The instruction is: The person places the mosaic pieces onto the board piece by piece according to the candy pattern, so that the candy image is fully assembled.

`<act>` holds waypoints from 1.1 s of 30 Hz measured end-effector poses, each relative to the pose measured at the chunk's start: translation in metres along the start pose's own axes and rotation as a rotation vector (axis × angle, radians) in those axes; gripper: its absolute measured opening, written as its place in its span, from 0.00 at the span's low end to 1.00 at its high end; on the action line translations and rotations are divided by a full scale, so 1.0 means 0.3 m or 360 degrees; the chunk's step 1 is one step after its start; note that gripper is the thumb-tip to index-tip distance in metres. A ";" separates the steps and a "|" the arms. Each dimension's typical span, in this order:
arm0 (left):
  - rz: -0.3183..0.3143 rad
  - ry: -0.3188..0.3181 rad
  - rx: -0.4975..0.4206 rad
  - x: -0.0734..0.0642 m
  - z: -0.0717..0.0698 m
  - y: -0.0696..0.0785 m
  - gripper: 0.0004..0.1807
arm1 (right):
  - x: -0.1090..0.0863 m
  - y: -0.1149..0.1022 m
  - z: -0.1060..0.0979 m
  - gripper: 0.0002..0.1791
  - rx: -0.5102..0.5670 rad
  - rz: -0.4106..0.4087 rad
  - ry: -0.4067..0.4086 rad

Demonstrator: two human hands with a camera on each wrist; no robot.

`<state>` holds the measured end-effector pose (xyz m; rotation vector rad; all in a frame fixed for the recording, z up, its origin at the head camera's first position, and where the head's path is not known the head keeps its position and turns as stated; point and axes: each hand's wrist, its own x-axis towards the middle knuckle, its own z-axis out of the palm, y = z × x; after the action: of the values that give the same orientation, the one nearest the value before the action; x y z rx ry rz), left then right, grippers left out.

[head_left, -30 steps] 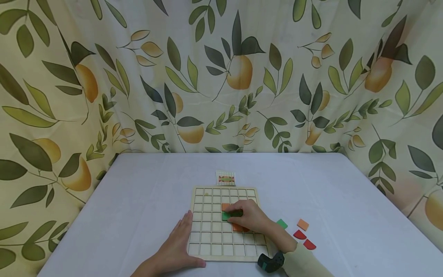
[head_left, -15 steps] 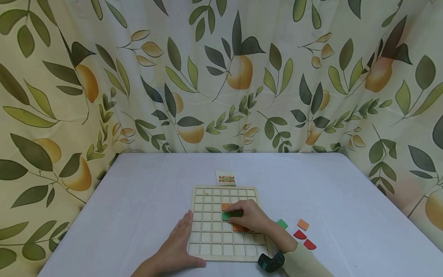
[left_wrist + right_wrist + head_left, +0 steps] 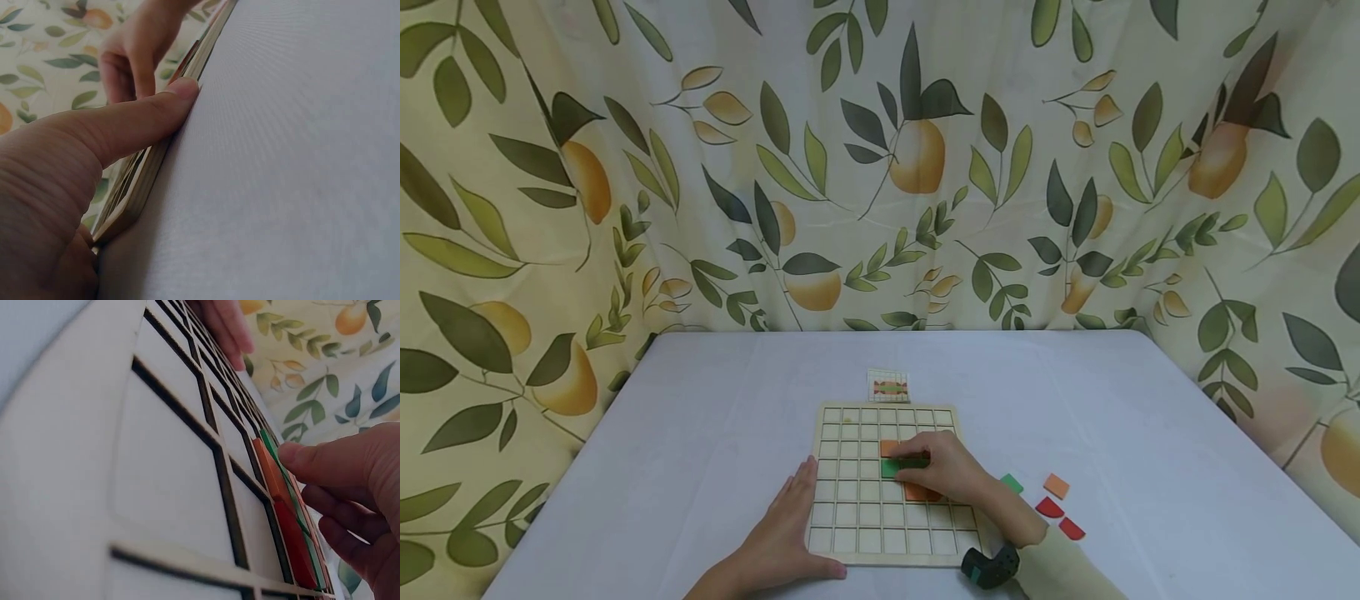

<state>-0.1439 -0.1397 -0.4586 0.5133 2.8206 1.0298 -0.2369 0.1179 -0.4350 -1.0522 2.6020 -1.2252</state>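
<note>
Green tile: on wooden grid board, pinched by right hand
Left hand: fingers straight, along board's left edge
Right of board: orange tile, 2 red pieces

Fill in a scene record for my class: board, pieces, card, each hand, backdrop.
Board: wooden grid board on a white tablecloth
On board: orange tiles, green tiles, red piece; full count hidden
Off board: loose green tile, loose orange tile, two red curved pieces, right of the board
Card: pattern card beyond the board's far edge
Left hand: fingers at board's left edge, thumb at near edge
Right hand: thumb at the green tiles; grip unclear
Backdrop: fruit-print curtain
</note>
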 end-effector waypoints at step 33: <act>0.0013 0.0030 0.0023 -0.003 0.005 -0.002 0.76 | -0.163 0.049 -0.142 0.14 -0.0072 0.0483 0.0248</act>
<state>-0.1430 -0.1396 -0.4601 0.5194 2.8464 1.0221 -0.2222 0.1823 -0.4268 -0.5562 2.7827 -1.2224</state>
